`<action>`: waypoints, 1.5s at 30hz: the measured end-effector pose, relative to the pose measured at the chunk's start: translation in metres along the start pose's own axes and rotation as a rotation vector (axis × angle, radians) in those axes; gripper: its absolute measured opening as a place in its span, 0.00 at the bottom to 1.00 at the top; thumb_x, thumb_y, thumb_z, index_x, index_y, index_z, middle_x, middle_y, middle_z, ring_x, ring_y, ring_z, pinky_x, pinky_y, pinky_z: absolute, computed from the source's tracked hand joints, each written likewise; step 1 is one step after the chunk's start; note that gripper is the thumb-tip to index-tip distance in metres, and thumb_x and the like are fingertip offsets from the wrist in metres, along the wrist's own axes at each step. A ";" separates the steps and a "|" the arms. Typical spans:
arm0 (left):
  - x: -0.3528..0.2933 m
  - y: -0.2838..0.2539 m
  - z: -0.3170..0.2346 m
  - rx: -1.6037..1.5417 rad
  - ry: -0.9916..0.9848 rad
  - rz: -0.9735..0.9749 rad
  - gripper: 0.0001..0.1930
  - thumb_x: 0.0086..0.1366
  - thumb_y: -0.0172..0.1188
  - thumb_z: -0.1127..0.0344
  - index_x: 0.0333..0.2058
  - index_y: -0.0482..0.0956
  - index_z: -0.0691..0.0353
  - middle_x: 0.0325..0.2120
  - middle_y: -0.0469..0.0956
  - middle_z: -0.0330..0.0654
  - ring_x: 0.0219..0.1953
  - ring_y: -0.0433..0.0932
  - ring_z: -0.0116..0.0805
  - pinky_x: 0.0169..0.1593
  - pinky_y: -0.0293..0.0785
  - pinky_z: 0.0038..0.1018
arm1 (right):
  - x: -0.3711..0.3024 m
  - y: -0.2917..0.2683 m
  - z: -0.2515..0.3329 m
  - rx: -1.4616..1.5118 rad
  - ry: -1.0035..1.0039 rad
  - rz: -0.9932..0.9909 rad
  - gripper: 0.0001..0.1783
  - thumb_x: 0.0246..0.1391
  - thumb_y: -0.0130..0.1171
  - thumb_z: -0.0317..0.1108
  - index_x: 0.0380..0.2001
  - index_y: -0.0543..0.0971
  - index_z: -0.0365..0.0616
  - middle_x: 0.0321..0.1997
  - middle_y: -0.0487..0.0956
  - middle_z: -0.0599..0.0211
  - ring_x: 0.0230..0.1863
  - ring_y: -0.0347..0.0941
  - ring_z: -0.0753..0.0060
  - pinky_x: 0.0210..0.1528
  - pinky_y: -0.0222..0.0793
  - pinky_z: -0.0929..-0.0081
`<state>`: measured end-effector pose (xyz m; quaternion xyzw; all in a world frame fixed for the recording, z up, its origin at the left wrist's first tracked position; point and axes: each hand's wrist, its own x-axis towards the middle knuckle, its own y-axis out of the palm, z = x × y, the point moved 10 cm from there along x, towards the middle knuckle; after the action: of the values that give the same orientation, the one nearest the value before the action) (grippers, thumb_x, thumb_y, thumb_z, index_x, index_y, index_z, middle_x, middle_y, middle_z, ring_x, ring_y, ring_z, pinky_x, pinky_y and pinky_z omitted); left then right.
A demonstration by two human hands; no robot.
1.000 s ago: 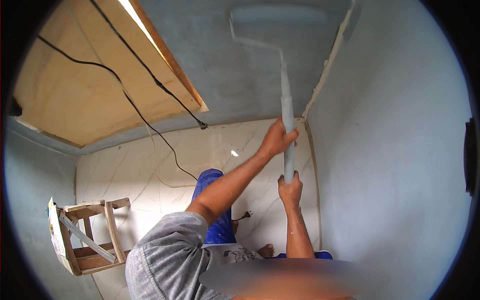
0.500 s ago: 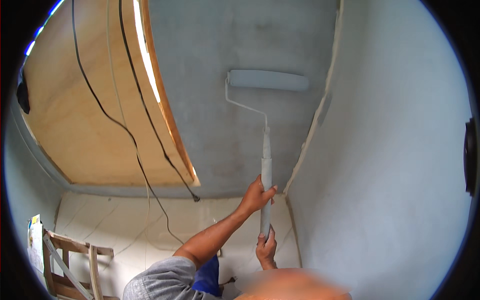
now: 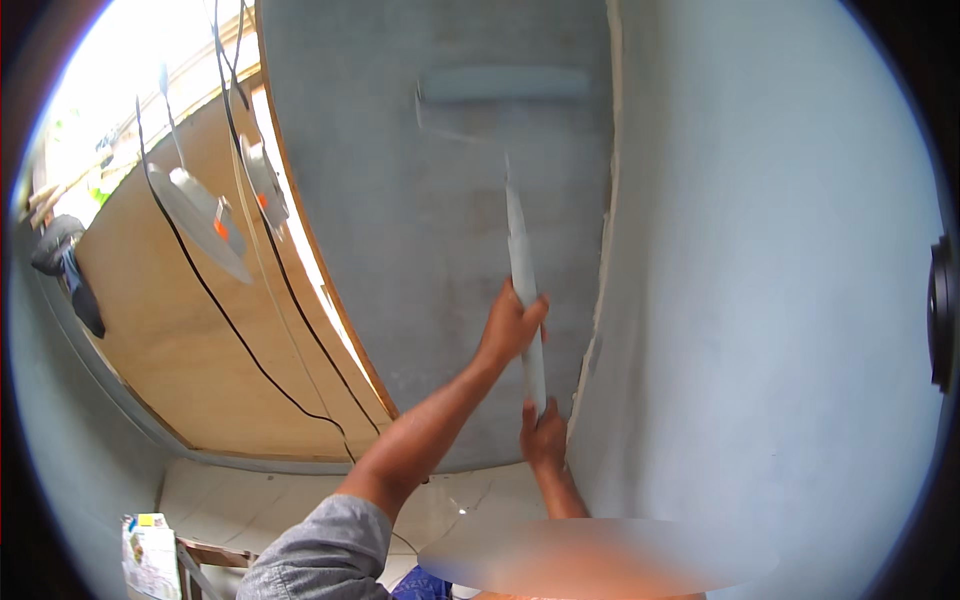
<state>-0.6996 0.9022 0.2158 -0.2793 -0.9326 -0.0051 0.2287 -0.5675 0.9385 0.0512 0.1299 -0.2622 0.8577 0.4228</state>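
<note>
A paint roller, pale grey-blue and blurred by motion, lies against the grey wall high up, near the room's corner. Its long grey handle runs down to both of my hands. My left hand grips the handle about halfway along, arm stretched up from my grey sleeve. My right hand holds the handle's lower end, close to the corner seam.
A plywood board fills the opening at left, with black cables and two round lamp fittings hanging over it. The pale wall stands at right. A wooden stool and marbled floor tiles lie below.
The view has tilted upward, so floor and stool slid down. The roller has moved up the wall, and both hands rose with the handle.
</note>
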 end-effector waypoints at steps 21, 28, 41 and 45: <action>-0.180 0.044 0.084 0.057 -0.540 0.082 0.24 0.64 0.59 0.63 0.51 0.61 0.73 0.28 0.78 0.50 0.22 0.81 0.38 0.27 0.77 0.35 | -0.188 -0.092 -0.028 -0.271 0.485 0.243 0.27 0.60 0.53 0.56 0.33 0.73 0.36 0.21 0.77 0.44 0.28 0.77 0.37 0.29 0.71 0.47; -0.122 0.041 0.016 0.122 -0.465 0.143 0.24 0.64 0.58 0.63 0.50 0.61 0.74 0.27 0.77 0.51 0.23 0.82 0.39 0.26 0.78 0.35 | -0.130 -0.112 0.031 -0.227 0.365 0.145 0.27 0.63 0.51 0.52 0.32 0.74 0.32 0.19 0.75 0.43 0.25 0.75 0.36 0.26 0.67 0.51; 0.103 0.030 -0.260 0.020 -0.139 -0.087 0.19 0.62 0.56 0.64 0.44 0.65 0.74 0.22 0.78 0.50 0.19 0.81 0.37 0.24 0.76 0.33 | 0.132 -0.179 0.204 -0.134 0.141 0.093 0.33 0.63 0.49 0.55 0.39 0.73 0.26 0.22 0.77 0.41 0.29 0.78 0.38 0.30 0.70 0.56; 0.103 0.035 -0.251 0.028 -0.163 -0.085 0.19 0.62 0.57 0.65 0.44 0.65 0.74 0.23 0.78 0.50 0.19 0.81 0.37 0.24 0.76 0.32 | 0.128 -0.180 0.198 -0.120 0.178 0.137 0.30 0.62 0.52 0.55 0.36 0.74 0.29 0.20 0.77 0.43 0.27 0.78 0.40 0.28 0.70 0.54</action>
<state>-0.6506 0.9505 0.4808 -0.2356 -0.9591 0.0209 0.1554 -0.5025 1.0023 0.3333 0.0096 -0.2826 0.8755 0.3919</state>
